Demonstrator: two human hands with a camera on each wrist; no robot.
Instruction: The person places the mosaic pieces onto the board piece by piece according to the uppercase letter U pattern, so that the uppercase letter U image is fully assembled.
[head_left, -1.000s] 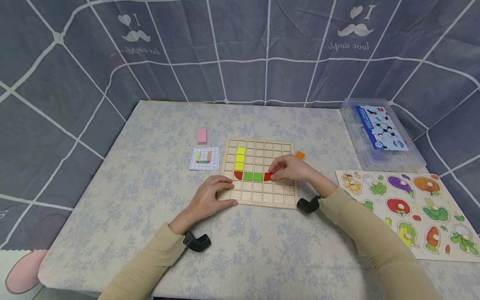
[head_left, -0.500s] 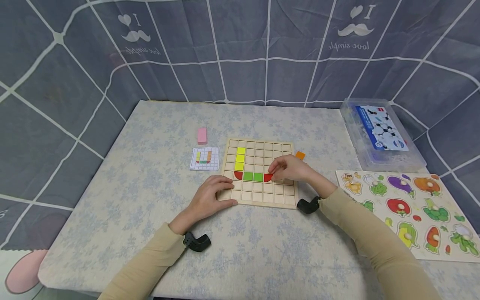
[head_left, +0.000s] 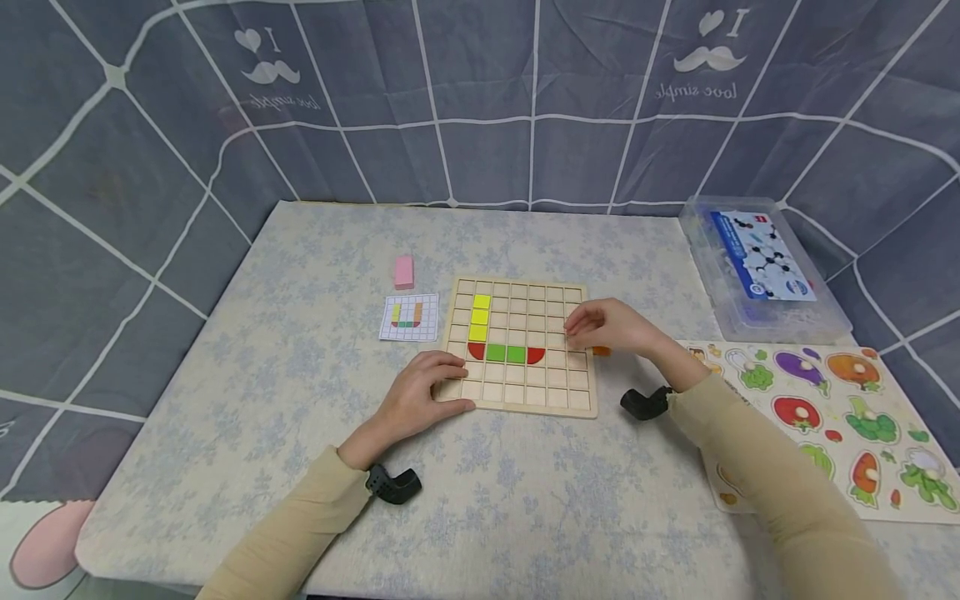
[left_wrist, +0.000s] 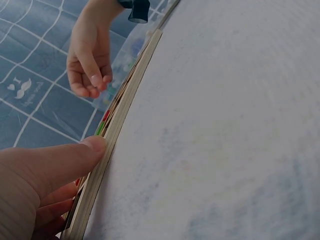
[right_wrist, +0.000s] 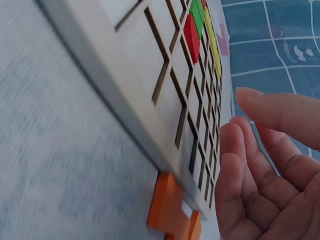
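A wooden grid board (head_left: 525, 400) lies flat on the table. In its squares sit yellow squares (head_left: 480, 317), green squares (head_left: 506, 354) and a red quarter-round piece (head_left: 535, 356), with another red one (head_left: 476, 351) at the left. At the board's front left corner my left hand (head_left: 415, 396) rests, thumb (left_wrist: 92, 147) along the front edge and fingers over the left side. My right hand (head_left: 609, 325) hovers over the right edge, thumb and fingers apart with nothing between them. Below it, orange pieces (right_wrist: 167, 205) lie beside the board, partly hidden by the hand in the head view.
A small pattern card (head_left: 408, 317) showing a coloured U lies left of the board, with a pink block (head_left: 404, 272) behind it. At the right are a clear plastic box (head_left: 757, 321) and a vegetable puzzle board (head_left: 817, 450), partly under my right forearm.
My right hand has pressed the red quarter-round piece flat into its square, let go of it and moved right toward the orange pieces. The left hand has stayed put.
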